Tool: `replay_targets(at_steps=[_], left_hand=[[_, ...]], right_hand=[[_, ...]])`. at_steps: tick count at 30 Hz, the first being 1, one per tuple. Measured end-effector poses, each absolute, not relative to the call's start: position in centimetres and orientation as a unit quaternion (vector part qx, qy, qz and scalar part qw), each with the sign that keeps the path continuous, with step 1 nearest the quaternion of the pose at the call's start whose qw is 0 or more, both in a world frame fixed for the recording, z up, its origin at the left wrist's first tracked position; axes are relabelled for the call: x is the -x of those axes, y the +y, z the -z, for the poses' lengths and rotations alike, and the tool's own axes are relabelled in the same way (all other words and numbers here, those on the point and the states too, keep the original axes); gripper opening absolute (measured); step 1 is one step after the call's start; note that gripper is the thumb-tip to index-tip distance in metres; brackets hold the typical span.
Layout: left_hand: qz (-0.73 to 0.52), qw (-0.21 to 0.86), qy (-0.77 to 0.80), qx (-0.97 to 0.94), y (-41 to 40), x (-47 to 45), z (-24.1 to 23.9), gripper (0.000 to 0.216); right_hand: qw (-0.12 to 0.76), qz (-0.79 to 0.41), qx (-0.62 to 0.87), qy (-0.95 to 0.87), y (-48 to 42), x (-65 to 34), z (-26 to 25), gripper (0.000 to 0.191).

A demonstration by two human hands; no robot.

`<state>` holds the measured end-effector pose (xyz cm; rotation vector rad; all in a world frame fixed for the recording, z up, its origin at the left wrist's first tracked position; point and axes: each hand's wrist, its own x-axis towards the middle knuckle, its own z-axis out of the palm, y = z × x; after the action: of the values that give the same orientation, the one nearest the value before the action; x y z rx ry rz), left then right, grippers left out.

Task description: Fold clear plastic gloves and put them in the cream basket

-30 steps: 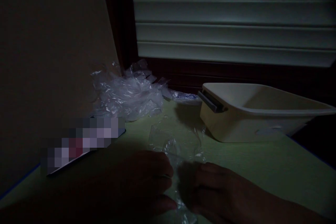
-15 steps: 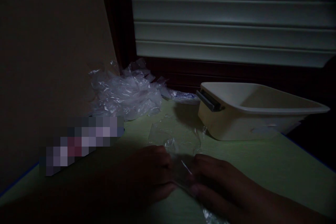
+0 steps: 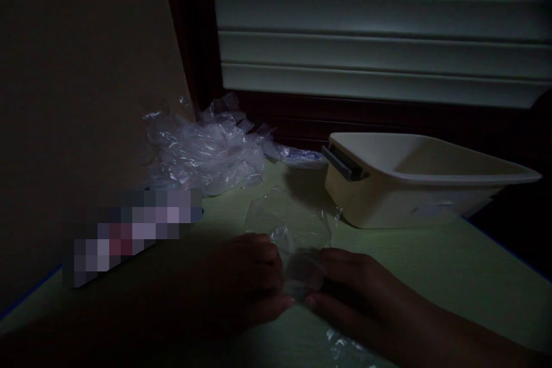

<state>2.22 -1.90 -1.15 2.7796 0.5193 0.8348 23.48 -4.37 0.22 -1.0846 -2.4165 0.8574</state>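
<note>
The clear film (image 3: 291, 215) lies on the counter (image 3: 444, 282) between the left hand (image 3: 252, 270) and right hand (image 3: 360, 284), its long axis running far to near, loose end pointing far, and both grips pinch it between thumb and curled fingers. It is thin, glossy and smooth-edged, unlike the crumpled plastic heap (image 3: 211, 155) far left or the rigid, round-cornered tub (image 3: 375, 198) far right. Its crinkled near part, between the hands a second ago, now shows below the right hand.

Crumpled clear-plastic heap (image 3: 211, 155): blocks ahead-left.
Cream rectangular plastic tub (image 3: 383, 201): blocks ahead-right.
Green tabletop (image 3: 414, 259): passable beyond my right hand (image 3: 353, 273).
</note>
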Motion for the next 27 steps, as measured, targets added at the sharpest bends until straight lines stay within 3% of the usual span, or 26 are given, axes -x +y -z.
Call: replay_targets(at_steps=[6,9,13,19,22,27], left_hand=[[-0.267,-0.007,0.183,-0.946,-2.3,-2.1,0.5,0.028],[-0.243,-0.065,0.175,-0.952,-2.5,-2.2,0.5,0.031],[-0.185,-0.057,0.174,-0.966,-2.9,-2.3,0.6,0.021],[-0.191,-0.017,0.174,-0.966,-2.8,-2.2,0.6,0.017],[-0.192,-0.01,0.166,-0.967,-2.7,-2.2,0.6,0.016],[-0.207,-0.017,0.176,-0.962,-2.8,-2.4,0.4,0.017]], right_hand=[[0.197,-0.323,0.431,-0.819,-4.3,-23.6,0.6,0.005],[0.217,-0.344,0.429,-0.806,-4.3,-23.5,0.8,0.021],[0.241,-0.352,0.423,-0.8,-4.3,-23.5,1.0,0.047],[0.236,-0.303,0.433,-0.815,-4.3,-23.6,1.3,0.058],[0.24,-0.261,0.431,-0.83,-4.2,-23.7,1.0,0.054],[0.24,-0.123,0.35,-0.897,-4.4,-23.7,0.2,0.018]])
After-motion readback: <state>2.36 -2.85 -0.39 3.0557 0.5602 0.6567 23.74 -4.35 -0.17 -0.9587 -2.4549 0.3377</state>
